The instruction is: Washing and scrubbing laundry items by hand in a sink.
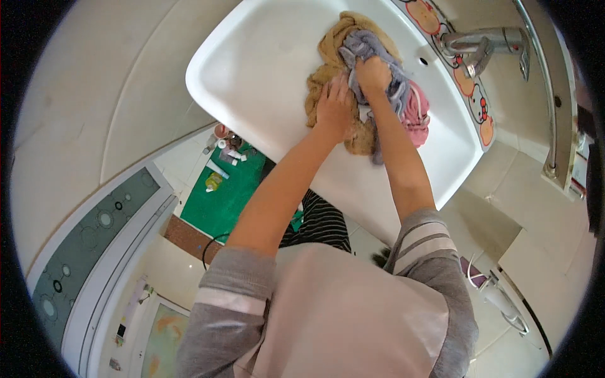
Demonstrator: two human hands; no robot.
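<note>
A bunched pile of wet-looking cloths lies in the white washbasin (255, 61). My right hand (373, 75) is clenched on a grey-purple cloth (364, 42) at the top of the pile. Just left of it, my left hand (336, 106) rests on a tan cloth (326, 42) with its fingers stretched out. The tan cloth spreads under and around the grey-purple one. A pink cloth (417, 115) with a pale strip lies to the right of my right forearm. My hands and forearms cover parts of the pile.
A chrome faucet (491, 42) stands at the basin's right rim, beside an overflow hole (423, 61) and a cartoon-patterned strip (465, 81). Several bottles and tubes (231, 151) lie by a green mat (208, 203) below. A metal rail (543, 61) runs along the right wall.
</note>
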